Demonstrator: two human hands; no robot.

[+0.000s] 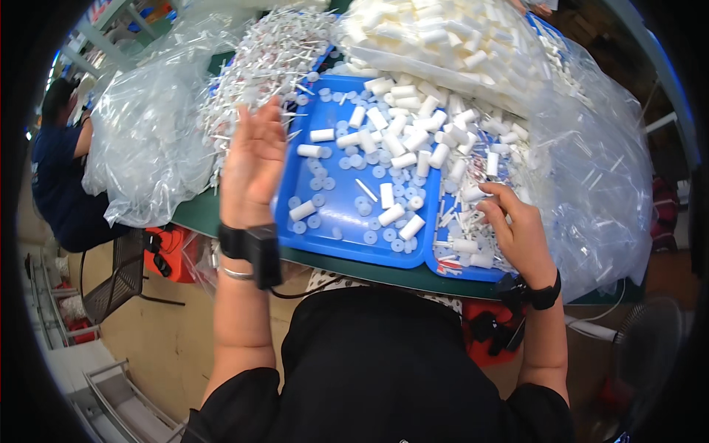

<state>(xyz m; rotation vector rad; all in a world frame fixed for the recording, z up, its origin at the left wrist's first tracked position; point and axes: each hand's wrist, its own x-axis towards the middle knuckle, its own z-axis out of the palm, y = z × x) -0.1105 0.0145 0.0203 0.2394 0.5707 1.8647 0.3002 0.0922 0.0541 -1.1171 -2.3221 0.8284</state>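
Observation:
My left hand (255,159) is raised beside the left wall of a blue tray (317,236), palm partly turned up. Its thumb and fingers are apart, with nothing visible in them, and the fingertips are near a heap of thin white sticks (258,59). Over a second blue tray (458,272) on the right, my right hand (521,229) has its thumb and index finger bent around a small white cylinder (473,193). White cylinders (415,140) and translucent round discs (370,237) are scattered across the first tray. A loose white stick (365,190) lies among them.
A big clear bag of white cylinders (458,40) stands behind the trays. Crumpled clear plastic bags (151,140) lie left, and another plastic sheet (591,192) drapes right. The green table edge (199,214) runs before me. Another person (66,177) sits at far left.

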